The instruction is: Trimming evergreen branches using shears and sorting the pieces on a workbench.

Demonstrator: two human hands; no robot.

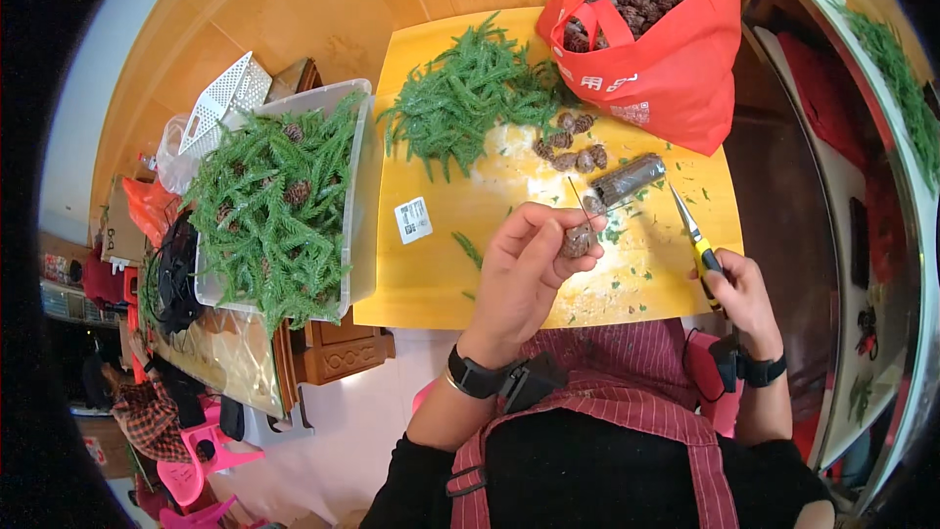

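Observation:
Between the fingers of my left hand (pixel 529 269) is a brown pine cone (pixel 578 241), with a thin dark wire standing up from it. My right hand (pixel 742 299) is closed round the yellow and black handles of a pair of long-nose pliers (pixel 693 233), whose jaws point up and away from me. Beyond my left hand lies a dark bundle (pixel 629 180) in clear wrap, perhaps wires. Several loose pine cones (pixel 585 159) rest behind it. A heap of green artificial pine sprigs (pixel 470 98) covers the far part of the yellow board (pixel 431 279).
A red bag (pixel 676 78) full of pine cones stands at the far right. On the left, a clear plastic bin (pixel 362 206) is piled with sprigs and cones. A white perforated basket (pixel 227 98) sits behind it. Another person (pixel 147 416) is at the far left near pink stools.

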